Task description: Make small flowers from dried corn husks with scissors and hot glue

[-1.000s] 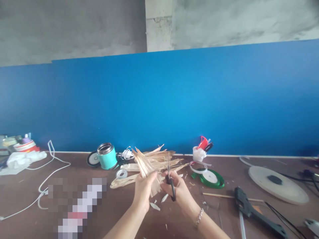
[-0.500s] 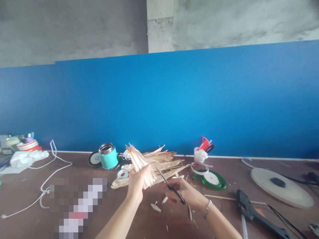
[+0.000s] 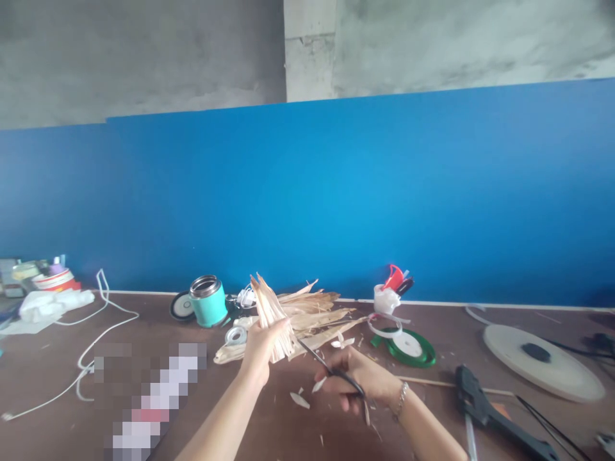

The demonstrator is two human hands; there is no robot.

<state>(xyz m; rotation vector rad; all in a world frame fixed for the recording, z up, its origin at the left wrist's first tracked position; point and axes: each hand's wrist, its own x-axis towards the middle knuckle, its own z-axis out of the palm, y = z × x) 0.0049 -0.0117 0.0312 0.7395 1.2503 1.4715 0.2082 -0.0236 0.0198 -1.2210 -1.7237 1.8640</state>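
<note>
- The husk bundle (image 3: 270, 314) is a fan of pale tan dried strips. They're thin and pointy, splayed out at the top and frayed where they've been cut at the bottom.
- It's held up off the table (image 3: 230, 410), tips pointing up and a bit left, right in front of the loose husk pile (image 3: 312, 308) lying near the blue wall.
- The left hand (image 3: 259, 351) has its fingers curled tight round the lower half of the bundle.
- The right hand (image 3: 368, 383) is closed through the handles of the black scissors (image 3: 331, 370). The blades slant up-left with the tip just below the bundle's cut end. They look close together, but I can't tell if they're fully shut.
- Small pale scraps (image 3: 300, 400) lie on the table under the hands.
- Also around are a teal jar (image 3: 208, 301) to the left, a green ribbon spool (image 3: 409, 346) to the right and a black glue gun (image 3: 485, 410) further right.
- A second ago the scissors stood nearly upright and the two hands were touching. Now the right hand has dropped lower and to the right, so the hands are apart.
- The left hand has lifted the bundle slightly, and there are more scraps on the table.
</note>
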